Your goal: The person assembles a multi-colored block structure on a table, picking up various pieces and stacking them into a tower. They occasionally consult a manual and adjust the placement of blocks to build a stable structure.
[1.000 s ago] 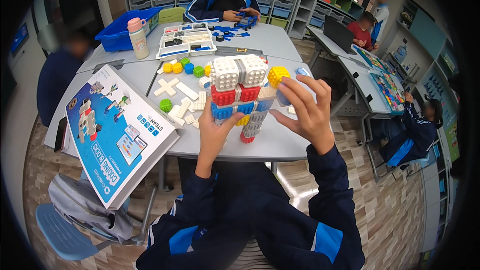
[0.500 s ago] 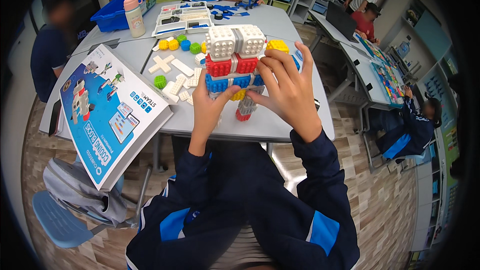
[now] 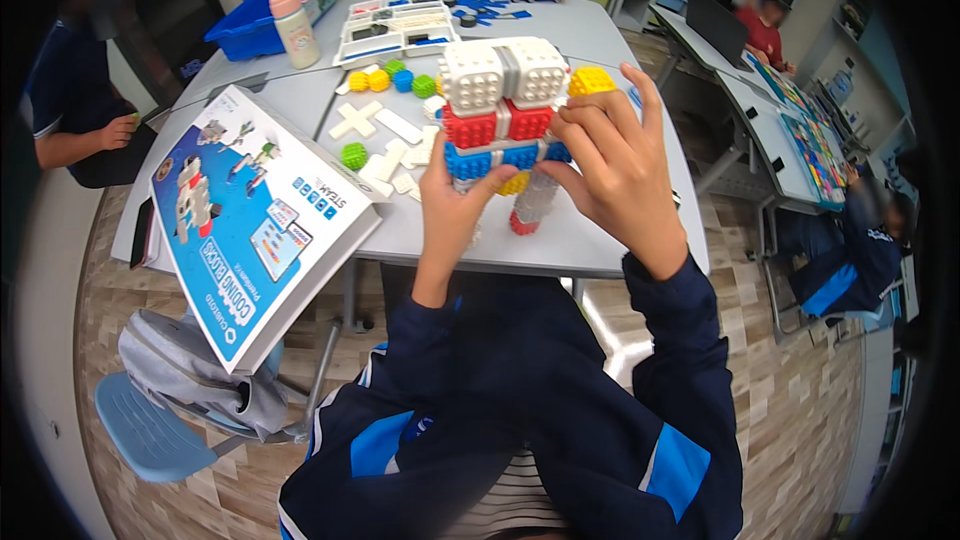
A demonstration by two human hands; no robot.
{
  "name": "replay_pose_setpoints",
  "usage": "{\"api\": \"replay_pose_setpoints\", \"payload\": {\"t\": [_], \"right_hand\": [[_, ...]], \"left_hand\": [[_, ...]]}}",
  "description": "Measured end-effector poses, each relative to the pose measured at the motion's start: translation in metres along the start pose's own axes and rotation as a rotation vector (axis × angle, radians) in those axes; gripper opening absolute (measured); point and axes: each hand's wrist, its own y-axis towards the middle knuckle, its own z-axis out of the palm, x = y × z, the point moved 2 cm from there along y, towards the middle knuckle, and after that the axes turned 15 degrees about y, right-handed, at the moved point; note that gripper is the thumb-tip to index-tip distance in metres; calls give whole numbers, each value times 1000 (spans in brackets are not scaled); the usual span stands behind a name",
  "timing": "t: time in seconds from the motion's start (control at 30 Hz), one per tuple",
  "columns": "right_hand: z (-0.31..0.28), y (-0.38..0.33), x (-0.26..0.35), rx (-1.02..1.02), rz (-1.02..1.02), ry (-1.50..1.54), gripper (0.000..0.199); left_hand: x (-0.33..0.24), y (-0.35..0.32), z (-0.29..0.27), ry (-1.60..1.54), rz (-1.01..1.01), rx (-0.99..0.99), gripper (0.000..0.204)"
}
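Head view: left hand [image 3: 455, 202] clasps the block figure [image 3: 508, 122] by its left side, above the near table [image 3: 575, 243]; right hand [image 3: 622, 162] curls against its right, whether pinching anything I can't tell.

Our left forearm [image 3: 418, 335] and right forearm [image 3: 672, 315] reach forward, wrists [image 3: 431, 283] bare. Our left hand [image 3: 455, 210] grips, thumb slanting inward, most of its fingers hidden. Our right hand [image 3: 618, 175] leans left, its thumb set below the bent fingers, the outermost one stretched upward
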Motion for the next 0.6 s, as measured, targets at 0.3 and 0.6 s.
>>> {"api": "replay_pose_setpoints", "payload": {"t": [0.3,0.6], "right_hand": [[-10,4,18,34,85,-150,51],[-11,11,83,-204,57,189,37]], "left_hand": [[1,2,1,-43,2,9,59],[-1,7,2,64,46,-23,46]]}}
